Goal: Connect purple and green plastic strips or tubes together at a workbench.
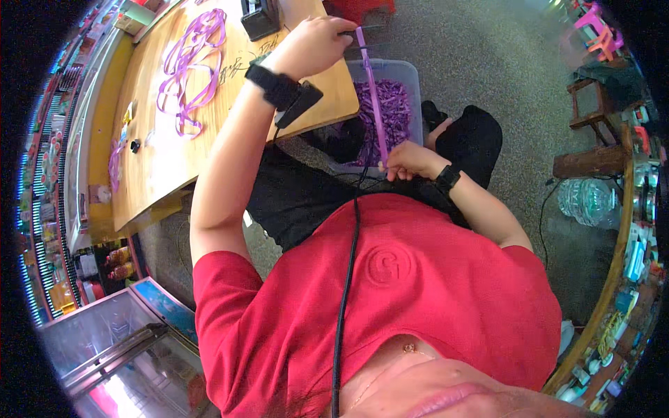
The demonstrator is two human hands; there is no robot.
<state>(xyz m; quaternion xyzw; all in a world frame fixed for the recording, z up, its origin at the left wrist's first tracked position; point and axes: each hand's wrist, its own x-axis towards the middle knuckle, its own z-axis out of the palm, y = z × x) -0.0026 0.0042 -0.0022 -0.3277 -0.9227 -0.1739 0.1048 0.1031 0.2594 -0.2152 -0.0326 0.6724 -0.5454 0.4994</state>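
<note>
A purple ribbon (pixel 377 104) runs taut between my two hands, above a clear plastic bin (pixel 416 76) of short purple ribbon pieces (pixel 394 104). My left hand (pixel 317 45), past the table's corner, is closed on what look like dark scissors (pixel 367 47). Their two thin blades stand apart beside the ribbon's upper end. Nearer to me, my right hand (pixel 414 161) pinches the lower end of the ribbon between thumb and fingers. Both wrists wear black bands. How the left fingers sit in the handles is hidden.
On the wooden table (pixel 157 153) lie a loose heap of purple ribbon (pixel 202 70) and a black box-like holder (pixel 259 21). A black cable (pixel 348 279) hangs down my front. A wooden stool (pixel 592 104) and a large clear bottle (pixel 589 202) are at the right.
</note>
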